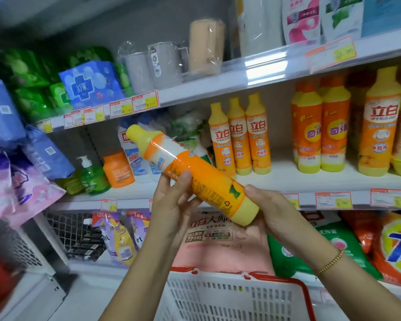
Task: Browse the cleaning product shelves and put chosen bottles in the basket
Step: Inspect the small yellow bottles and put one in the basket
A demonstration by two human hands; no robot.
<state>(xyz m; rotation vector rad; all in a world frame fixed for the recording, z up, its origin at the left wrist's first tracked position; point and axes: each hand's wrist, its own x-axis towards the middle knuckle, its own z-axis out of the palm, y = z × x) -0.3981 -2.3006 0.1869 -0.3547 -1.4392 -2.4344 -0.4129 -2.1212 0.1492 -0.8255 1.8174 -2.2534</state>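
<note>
I hold an orange and yellow dish-soap bottle (195, 174) tilted in front of the shelves, cap up-left and base down-right. My left hand (171, 205) grips its middle, thumb laid over the label. My right hand (271, 212) cups the yellow base from the right, thumb on top. Below my forearms sits a white basket with a red rim (294, 283); what lies inside it is hidden. More bottles of the same kind (239, 137) stand upright on the middle shelf just behind.
Bigger orange bottles (378, 126) fill the middle shelf on the right. A green pump bottle (90, 174) and a small orange bottle (117, 169) stand at its left. Detergent bags (394, 246) lie on the bottom shelf. Packs (32, 188) hang at far left.
</note>
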